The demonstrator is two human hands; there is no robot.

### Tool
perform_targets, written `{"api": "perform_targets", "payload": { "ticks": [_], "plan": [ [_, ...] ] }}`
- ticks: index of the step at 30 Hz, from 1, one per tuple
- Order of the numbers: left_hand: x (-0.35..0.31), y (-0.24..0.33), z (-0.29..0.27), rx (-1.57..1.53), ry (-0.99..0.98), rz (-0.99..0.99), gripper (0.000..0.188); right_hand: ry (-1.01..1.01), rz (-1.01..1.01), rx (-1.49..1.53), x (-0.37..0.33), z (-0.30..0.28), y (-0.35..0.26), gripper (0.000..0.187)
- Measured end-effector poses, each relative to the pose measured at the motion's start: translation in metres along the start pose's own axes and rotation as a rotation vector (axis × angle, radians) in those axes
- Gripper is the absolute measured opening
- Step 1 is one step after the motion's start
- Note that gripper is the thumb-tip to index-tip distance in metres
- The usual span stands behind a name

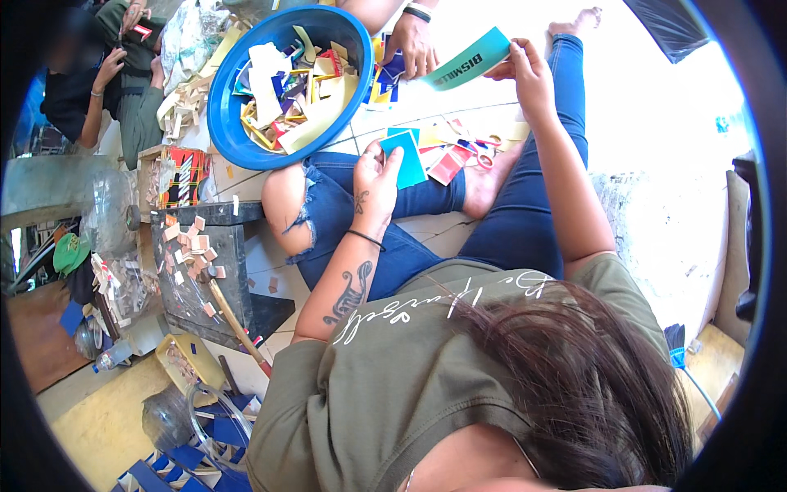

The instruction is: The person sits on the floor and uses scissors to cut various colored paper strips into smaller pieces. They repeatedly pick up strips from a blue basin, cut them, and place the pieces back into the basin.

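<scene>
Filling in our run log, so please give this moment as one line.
left hand: holding blue card | right hand: holding teal strip | scissors: beside bare foot | blue tub: filled with scraps

Olive-green T-shirt (328, 410) with white script lettering (443, 307), ripped blue jeans (512, 225), and a thin black band (366, 239) on the left forearm (338, 271), which bears dark tattoos (351, 293).

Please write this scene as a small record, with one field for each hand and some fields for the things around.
Left hand: holds turquoise flat pieces, count unclear
Right hand: holds teal strip with dark print
Another person's hand: near the strip's left end
Basin: blue, filled with mixed-colour scraps
Floor, by bare foot: scissors among loose pieces
</scene>
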State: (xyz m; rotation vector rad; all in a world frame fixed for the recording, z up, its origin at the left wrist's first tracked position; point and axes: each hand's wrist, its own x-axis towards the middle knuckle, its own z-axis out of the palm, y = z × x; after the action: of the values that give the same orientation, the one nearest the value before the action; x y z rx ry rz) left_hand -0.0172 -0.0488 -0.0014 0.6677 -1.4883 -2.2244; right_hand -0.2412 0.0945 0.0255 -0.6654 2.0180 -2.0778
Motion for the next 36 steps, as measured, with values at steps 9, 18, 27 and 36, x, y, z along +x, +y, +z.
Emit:
{"api": "perform_targets", "payload": {
  "ticks": [9,18,27,36],
  "plan": [
    [-0.026,0.052,0.029,0.208,-0.122,0.236,0.021,-0.38,0.231,0.167,-0.032,0.015,-0.064,0.02],
    [-0.023,0.043,0.035,0.305,-0.125,0.288,0.028,-0.442,0.435,0.21,-0.067,0.044,-0.071,0.029],
    [-0.017,0.015,0.037,0.453,-0.11,0.307,0.036,-0.271,0.376,0.371,-0.1,0.058,-0.039,0.027],
    [-0.022,-0.019,0.028,0.403,0.059,0.214,0.032,-0.363,0.286,0.06,-0.156,0.068,0.005,0.022]
  ]
}}
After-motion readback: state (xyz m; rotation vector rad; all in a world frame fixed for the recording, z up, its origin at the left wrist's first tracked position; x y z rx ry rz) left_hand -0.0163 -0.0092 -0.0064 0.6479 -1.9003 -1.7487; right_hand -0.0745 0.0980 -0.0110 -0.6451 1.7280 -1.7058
